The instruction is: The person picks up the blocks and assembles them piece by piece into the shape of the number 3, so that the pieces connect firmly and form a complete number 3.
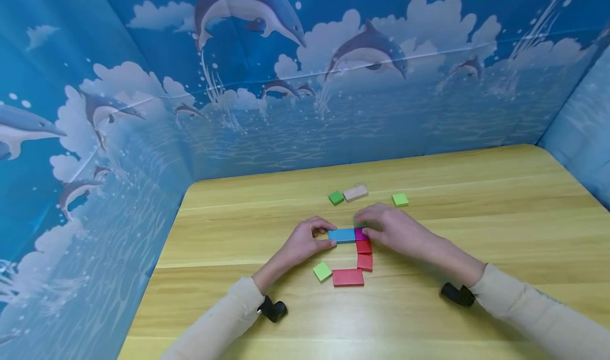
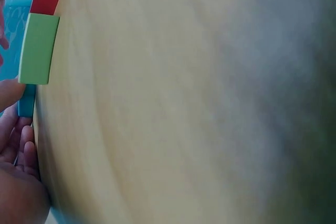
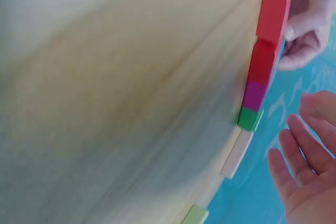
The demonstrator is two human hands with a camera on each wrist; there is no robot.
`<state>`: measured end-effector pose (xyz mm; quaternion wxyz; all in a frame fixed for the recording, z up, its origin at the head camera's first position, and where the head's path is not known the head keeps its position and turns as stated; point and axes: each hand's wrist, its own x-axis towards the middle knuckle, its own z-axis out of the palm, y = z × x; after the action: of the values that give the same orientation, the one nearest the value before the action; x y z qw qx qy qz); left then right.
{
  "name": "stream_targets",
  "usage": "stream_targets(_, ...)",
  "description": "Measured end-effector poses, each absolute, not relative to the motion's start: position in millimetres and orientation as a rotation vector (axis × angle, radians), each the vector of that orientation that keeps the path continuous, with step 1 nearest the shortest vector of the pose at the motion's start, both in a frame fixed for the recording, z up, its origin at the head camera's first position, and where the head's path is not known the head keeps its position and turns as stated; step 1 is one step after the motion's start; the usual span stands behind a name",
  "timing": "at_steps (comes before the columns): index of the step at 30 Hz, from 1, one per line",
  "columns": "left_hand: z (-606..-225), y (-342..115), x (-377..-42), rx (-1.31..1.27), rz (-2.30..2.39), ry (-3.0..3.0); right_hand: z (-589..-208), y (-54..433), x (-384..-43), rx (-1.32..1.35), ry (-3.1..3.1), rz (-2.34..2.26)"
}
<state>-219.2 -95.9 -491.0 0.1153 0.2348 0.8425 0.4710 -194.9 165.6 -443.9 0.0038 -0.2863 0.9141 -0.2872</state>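
Observation:
In the head view, my left hand (image 1: 301, 239) grips the left end of a flat blue block (image 1: 343, 236) between thumb and fingers. Against the blue block's right end lies a purple block (image 1: 359, 234), with a green block (image 1: 358, 224) just behind it, partly covered by my right hand (image 1: 400, 232). The right thumb tip overlaps the purple block's edge there, while the right wrist view shows that hand's fingers (image 3: 303, 150) spread and relaxed. Two red blocks (image 1: 364, 246) run from the purple one toward the front.
Nearer the front are a longer red block (image 1: 348, 278) and a light green block (image 1: 322, 271). Farther back lie a green block (image 1: 335, 198), a pale pinkish block (image 1: 356, 192) and another light green block (image 1: 400, 199). A dolphin-printed curtain (image 1: 295, 137) borders the wooden table (image 1: 476, 201).

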Motion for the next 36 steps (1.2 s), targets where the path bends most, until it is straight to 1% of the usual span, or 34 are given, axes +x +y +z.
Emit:
stream_targets(8, -491, -93, -219, 0.683, 1.374, 2.472, -438, 182, -209, -0.756, 2.867, -1.055)
stream_targets(14, -490, -94, -218, 0.677, 1.367, 2.485, -435, 193, -221, -0.749, 2.917, -1.071)
stream_targets(20, -492, -94, -218, 0.679, 1.379, 2.491, -432, 206, -232, -0.761, 2.929, -1.034)
stream_targets(36, -498, -95, -222, 0.687, 1.402, 2.492, -430, 242, -254, -0.68, 2.864, -0.879)
